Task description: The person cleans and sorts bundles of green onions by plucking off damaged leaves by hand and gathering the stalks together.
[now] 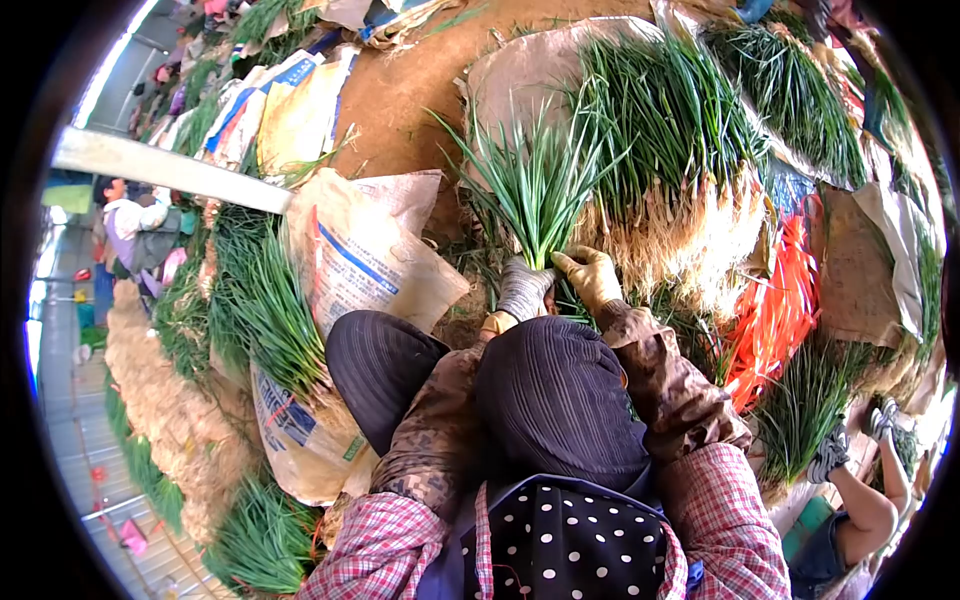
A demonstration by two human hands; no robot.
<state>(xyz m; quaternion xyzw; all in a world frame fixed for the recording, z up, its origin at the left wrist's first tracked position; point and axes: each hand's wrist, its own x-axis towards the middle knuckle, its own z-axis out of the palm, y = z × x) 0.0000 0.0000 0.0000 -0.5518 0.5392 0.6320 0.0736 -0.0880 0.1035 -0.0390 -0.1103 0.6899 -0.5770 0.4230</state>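
Note:
A bunch of green onions (535, 195) stands fanned upright, its long green leaves pointing away from me. My left hand (524, 289), in a grey knitted glove, is wrapped round its lower end and hides the roots. Beside it my right hand (592, 277), in a yellowish glove, has thumb and fingers drawn together against the base of the bunch. Whatever is between those fingertips is too small to make out. Just beyond my right hand lies a large pile of green onions (665, 120) with pale, stringy roots facing me.
Red plastic strips (770, 320) hang to the right of the pile. At left, a printed woven sack (365, 255) lies near more green onions (280, 315). A pale post (170, 165) slants in from the left. Another person (135, 225) sits far left; someone's legs (865, 500) show lower right.

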